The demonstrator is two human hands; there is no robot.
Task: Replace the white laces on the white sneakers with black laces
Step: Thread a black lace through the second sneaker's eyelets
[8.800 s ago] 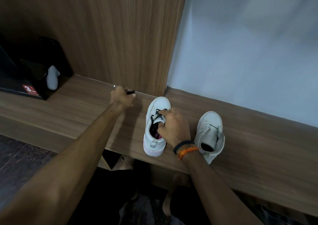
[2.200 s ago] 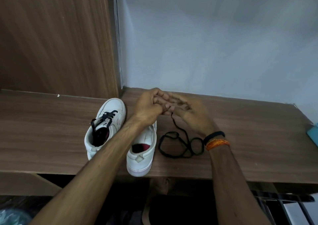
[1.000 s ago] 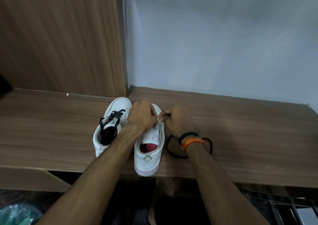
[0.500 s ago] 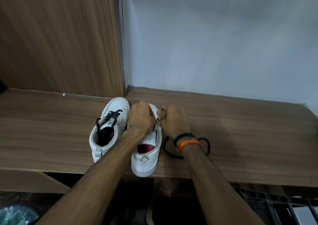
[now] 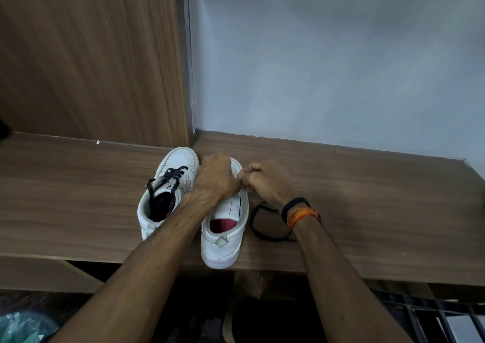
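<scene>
Sneakers white; left one black-laced, right one unlaced.

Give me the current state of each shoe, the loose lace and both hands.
Left sneaker: upright on the shelf, black lace already in.
Right sneaker: upright beside it, no lacing visible.
Loose black lace: looped on the shelf, running up to the right hand.
Left hand: gripping the right sneaker's front.
Right hand: fingers curled, apparently pinching the lace end.
</scene>
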